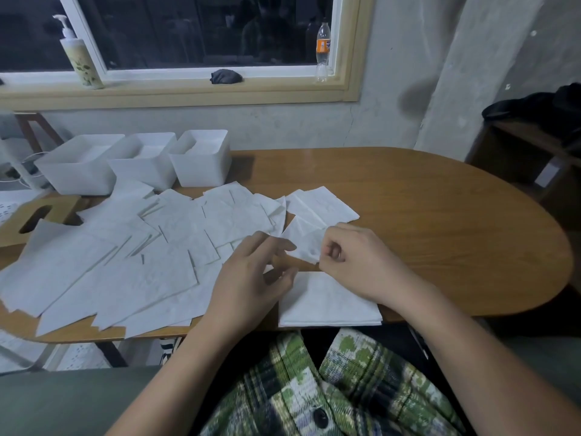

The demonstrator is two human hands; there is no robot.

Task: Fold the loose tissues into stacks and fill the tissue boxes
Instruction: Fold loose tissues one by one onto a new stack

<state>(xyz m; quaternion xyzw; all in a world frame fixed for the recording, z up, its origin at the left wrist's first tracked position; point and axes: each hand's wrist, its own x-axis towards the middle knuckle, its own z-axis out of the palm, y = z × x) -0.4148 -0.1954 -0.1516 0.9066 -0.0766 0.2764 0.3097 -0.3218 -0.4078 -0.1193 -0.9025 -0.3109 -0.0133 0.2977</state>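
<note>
Just behind the folded stack on the bench, the right hand pinches one tissue — the left hand, fingers loosely curled, holds nothing — and loose tissues lie left of the stack.

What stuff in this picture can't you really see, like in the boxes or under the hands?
Head view:
- White boxes: walls hide how full they are.
- Folded stack: the hands cover part; layers too thin to count.
- Wooden lid: loose tissues and the left edge cut it off.
- Left hand: its fingers hide whether it touches the tissue the right hand pinches.
- Bottle label: too small to read.
</note>
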